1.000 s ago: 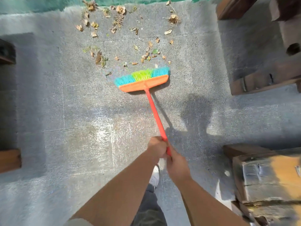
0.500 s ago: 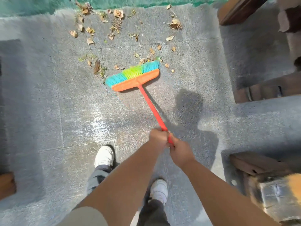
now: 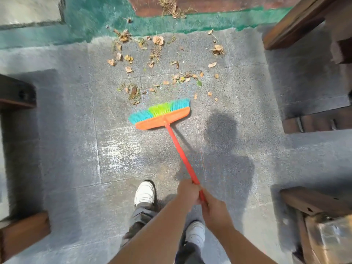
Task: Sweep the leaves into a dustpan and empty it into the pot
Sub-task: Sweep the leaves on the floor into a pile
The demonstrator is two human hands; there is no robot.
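A broom [image 3: 162,117] with an orange head, blue and green bristles and a red handle rests on the grey paving in front of me. My left hand [image 3: 188,193] grips the handle higher up, and my right hand [image 3: 216,213] grips it just below, at its end. Dry brown leaves [image 3: 158,60] lie scattered on the paving beyond the bristles, up to a green painted strip. The bristles sit a little short of the nearest leaves. No dustpan or pot is in view.
Wooden furniture stands around me: dark pieces at the left [image 3: 17,94], the lower left [image 3: 24,231], the upper right [image 3: 293,23], the right [image 3: 318,121] and the lower right [image 3: 314,202]. My white shoes [image 3: 144,193] stand on the paving.
The broom head has drawn back towards me, away from the leaves it was touching. The view has tilted up, showing more of the green strip. Both hands keep their grip.
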